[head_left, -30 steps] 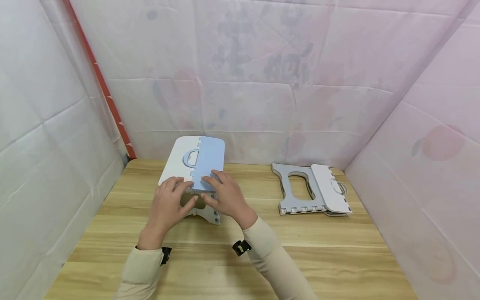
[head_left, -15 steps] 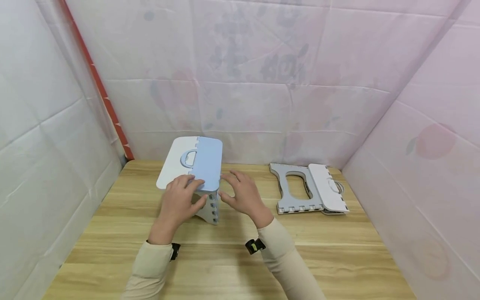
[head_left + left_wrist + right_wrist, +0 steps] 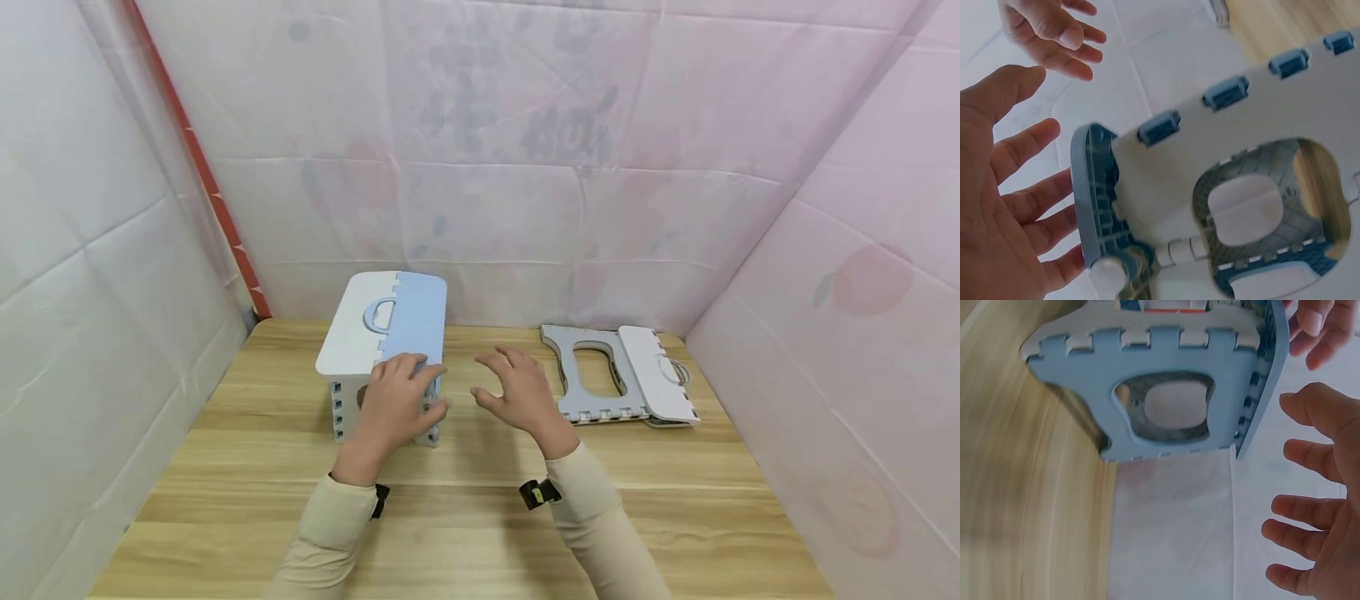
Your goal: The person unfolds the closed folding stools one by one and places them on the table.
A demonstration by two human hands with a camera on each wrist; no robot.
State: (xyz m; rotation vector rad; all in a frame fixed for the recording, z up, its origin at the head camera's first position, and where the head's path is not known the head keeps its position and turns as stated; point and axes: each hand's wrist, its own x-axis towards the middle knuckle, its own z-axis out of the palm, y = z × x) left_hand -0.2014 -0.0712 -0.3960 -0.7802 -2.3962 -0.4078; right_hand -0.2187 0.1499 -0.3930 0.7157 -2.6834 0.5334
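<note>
A blue and white folding step stool stands unfolded on its legs at the left of the table, a loop handle in its top. Over the near edge of that top is my left hand, fingers spread and loosely bent; in the left wrist view its fingertips lie at or very close to the stool's blue edge. To the right of the stool my right hand hovers apart from it, fingers spread, holding nothing. The right wrist view shows the stool's blue side panel with its oval opening.
A second folding stool, grey and white, lies folded flat at the back right of the wooden table. Pale printed cloth walls enclose the back and both sides. A red strip runs down the left corner.
Both hands have moved right. My right hand has come off the stool's top and away from it; my left hand has slid along the near edge. Both stools stay in place.
</note>
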